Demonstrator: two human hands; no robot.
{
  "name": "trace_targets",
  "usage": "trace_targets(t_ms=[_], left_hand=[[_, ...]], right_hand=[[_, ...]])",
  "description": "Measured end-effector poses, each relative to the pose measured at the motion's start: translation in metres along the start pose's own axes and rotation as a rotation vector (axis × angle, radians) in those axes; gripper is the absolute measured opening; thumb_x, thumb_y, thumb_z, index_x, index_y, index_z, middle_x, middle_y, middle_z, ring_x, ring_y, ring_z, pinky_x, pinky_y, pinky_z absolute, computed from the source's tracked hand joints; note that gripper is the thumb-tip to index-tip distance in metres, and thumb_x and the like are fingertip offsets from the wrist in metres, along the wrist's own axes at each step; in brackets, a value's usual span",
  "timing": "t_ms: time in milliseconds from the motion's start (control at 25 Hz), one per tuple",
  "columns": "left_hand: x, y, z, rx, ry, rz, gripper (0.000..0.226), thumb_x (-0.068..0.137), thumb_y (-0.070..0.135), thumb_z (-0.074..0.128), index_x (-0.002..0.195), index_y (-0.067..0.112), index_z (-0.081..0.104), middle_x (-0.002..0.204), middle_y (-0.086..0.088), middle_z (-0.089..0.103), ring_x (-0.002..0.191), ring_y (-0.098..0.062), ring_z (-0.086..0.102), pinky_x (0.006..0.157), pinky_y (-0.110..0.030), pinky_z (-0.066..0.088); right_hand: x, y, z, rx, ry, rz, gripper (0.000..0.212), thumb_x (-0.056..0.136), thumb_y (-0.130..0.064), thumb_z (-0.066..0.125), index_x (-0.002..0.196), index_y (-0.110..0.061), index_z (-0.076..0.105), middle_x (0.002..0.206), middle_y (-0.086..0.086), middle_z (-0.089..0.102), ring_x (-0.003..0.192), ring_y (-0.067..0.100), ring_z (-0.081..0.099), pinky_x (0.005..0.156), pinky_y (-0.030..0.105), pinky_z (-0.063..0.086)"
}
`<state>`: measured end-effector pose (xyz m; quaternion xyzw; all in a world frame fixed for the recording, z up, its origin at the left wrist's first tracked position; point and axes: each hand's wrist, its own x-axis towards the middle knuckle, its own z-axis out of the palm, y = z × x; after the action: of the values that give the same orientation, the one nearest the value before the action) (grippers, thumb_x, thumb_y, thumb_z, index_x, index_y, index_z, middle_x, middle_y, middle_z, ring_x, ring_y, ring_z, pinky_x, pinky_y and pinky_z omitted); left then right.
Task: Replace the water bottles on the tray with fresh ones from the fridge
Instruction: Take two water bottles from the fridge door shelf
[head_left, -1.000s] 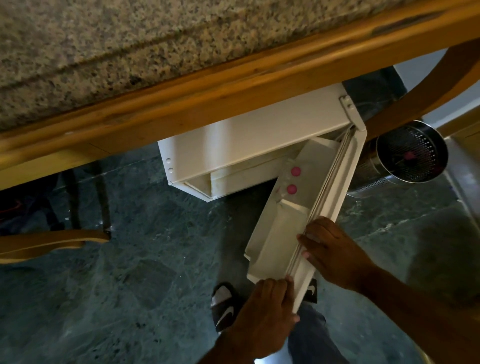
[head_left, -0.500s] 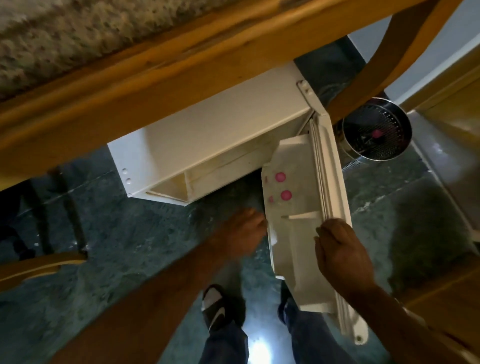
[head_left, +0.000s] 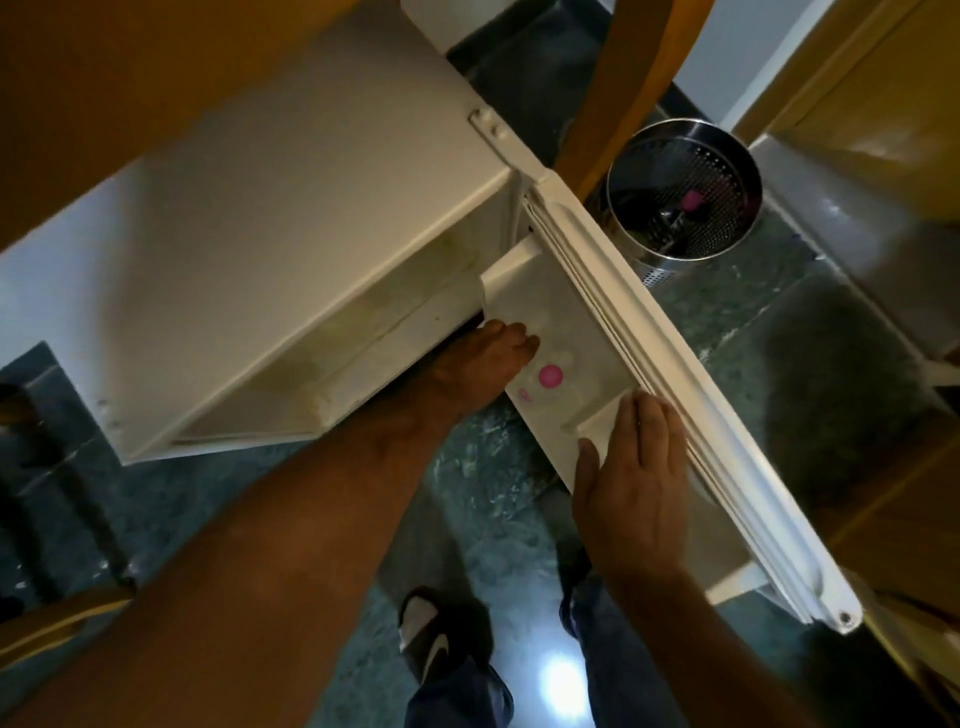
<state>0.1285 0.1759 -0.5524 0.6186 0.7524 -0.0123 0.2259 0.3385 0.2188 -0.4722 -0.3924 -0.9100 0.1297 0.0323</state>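
A small white fridge (head_left: 311, 234) stands under a wooden counter with its door (head_left: 717, 441) swung open toward me. In the door shelf stands a clear water bottle with a pink cap (head_left: 549, 375). My left hand (head_left: 483, 364) reaches down into that shelf just left of the pink cap, fingers curled over the spot beside it; what they hold is hidden. My right hand (head_left: 634, 467) lies flat on the inner side of the door, fingers stretched over a shelf divider. No tray is in view.
A perforated steel bin (head_left: 685, 192) stands on the green stone floor just behind the open door. A curved wooden chair frame (head_left: 613, 78) rises beside it. A wooden cabinet (head_left: 883, 104) is at the right. My sandalled feet (head_left: 431, 639) are below the door.
The door has swung wider open. My left hand has moved from below the door shelf up into it, covering one of the two pink caps. My right hand has flattened on the door.
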Motion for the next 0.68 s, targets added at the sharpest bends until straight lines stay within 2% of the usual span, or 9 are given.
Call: trace_targets(t_ms=[120,160,240,320,400,440,520,600,680], left_hand=[[0.006,0.001,0.008,-0.072,-0.002,-0.055,0.050,0.089,0.003,0.044,0.138,0.007,0.041,0.136,-0.022,0.047,0.116,-0.039,0.046,0.092,-0.051,0.046],[0.008,0.000,0.009,-0.093,0.012,-0.070,0.048,0.088,0.003,0.044,0.136,0.007,0.044,0.132,-0.022,0.049,0.113,-0.039,0.047,0.088,-0.051,0.048],[0.012,-0.006,0.007,-0.067,0.038,-0.077,0.041,0.088,0.005,0.047,0.129,0.008,0.050,0.123,-0.019,0.055,0.107,-0.038,0.050,0.081,-0.047,0.049],[0.017,-0.013,0.008,-0.055,0.040,-0.080,0.038,0.088,0.006,0.050,0.127,0.006,0.052,0.120,-0.019,0.057,0.106,-0.037,0.052,0.081,-0.046,0.048],[0.021,-0.019,0.010,-0.069,0.044,-0.060,0.037,0.089,0.006,0.048,0.126,0.003,0.053,0.120,-0.022,0.056,0.108,-0.037,0.053,0.085,-0.047,0.048],[0.024,-0.021,0.011,-0.084,0.053,-0.048,0.035,0.089,0.006,0.048,0.124,0.001,0.055,0.120,-0.023,0.056,0.108,-0.036,0.054,0.085,-0.046,0.047],[0.026,-0.025,0.013,-0.174,0.076,-0.040,0.031,0.088,0.003,0.051,0.117,-0.002,0.057,0.115,-0.023,0.059,0.105,-0.035,0.056,0.084,-0.046,0.048],[0.023,-0.025,0.014,-0.286,0.067,-0.038,0.026,0.085,-0.003,0.053,0.110,-0.006,0.057,0.108,-0.025,0.061,0.098,-0.036,0.060,0.080,-0.047,0.049],[0.014,-0.025,0.015,-0.333,0.025,-0.041,0.020,0.085,-0.003,0.054,0.105,-0.002,0.055,0.100,-0.021,0.062,0.088,-0.034,0.061,0.073,-0.045,0.050]], right_hand=[[0.003,-0.023,0.004,0.273,0.031,0.037,0.033,0.091,-0.015,0.053,0.124,-0.007,0.052,0.123,0.002,0.054,0.115,0.019,0.045,0.104,0.012,0.021],[0.006,-0.036,0.011,0.376,0.000,0.099,0.031,0.093,-0.015,0.051,0.124,-0.011,0.052,0.124,-0.004,0.053,0.115,0.015,0.047,0.102,0.008,0.024],[0.024,-0.060,0.032,0.433,-0.063,0.226,0.042,0.091,-0.009,0.054,0.132,-0.006,0.046,0.138,0.006,0.048,0.125,0.021,0.046,0.108,0.023,0.035],[0.056,-0.075,0.057,0.412,-0.248,0.395,0.062,0.089,-0.008,0.056,0.143,0.000,0.026,0.151,0.019,0.029,0.137,0.031,0.031,0.115,0.039,0.028],[0.089,-0.072,0.079,0.250,-0.435,0.555,0.076,0.089,-0.019,0.058,0.144,0.004,0.011,0.152,0.025,0.018,0.140,0.038,0.019,0.116,0.046,0.023],[0.100,-0.068,0.087,0.180,-0.508,0.586,0.077,0.088,-0.024,0.058,0.144,0.003,0.012,0.150,0.026,0.021,0.139,0.040,0.020,0.114,0.048,0.025],[0.108,-0.060,0.101,0.168,-0.555,0.504,0.063,0.086,-0.027,0.060,0.137,-0.002,0.034,0.140,0.022,0.039,0.131,0.038,0.034,0.108,0.047,0.034],[0.107,-0.055,0.104,0.278,-0.488,0.455,0.043,0.085,-0.020,0.060,0.123,0.000,0.051,0.128,0.022,0.053,0.119,0.036,0.048,0.103,0.041,0.039],[0.105,-0.053,0.100,0.312,-0.474,0.465,0.037,0.087,-0.013,0.059,0.121,0.002,0.055,0.127,0.022,0.056,0.118,0.035,0.052,0.102,0.038,0.039]])
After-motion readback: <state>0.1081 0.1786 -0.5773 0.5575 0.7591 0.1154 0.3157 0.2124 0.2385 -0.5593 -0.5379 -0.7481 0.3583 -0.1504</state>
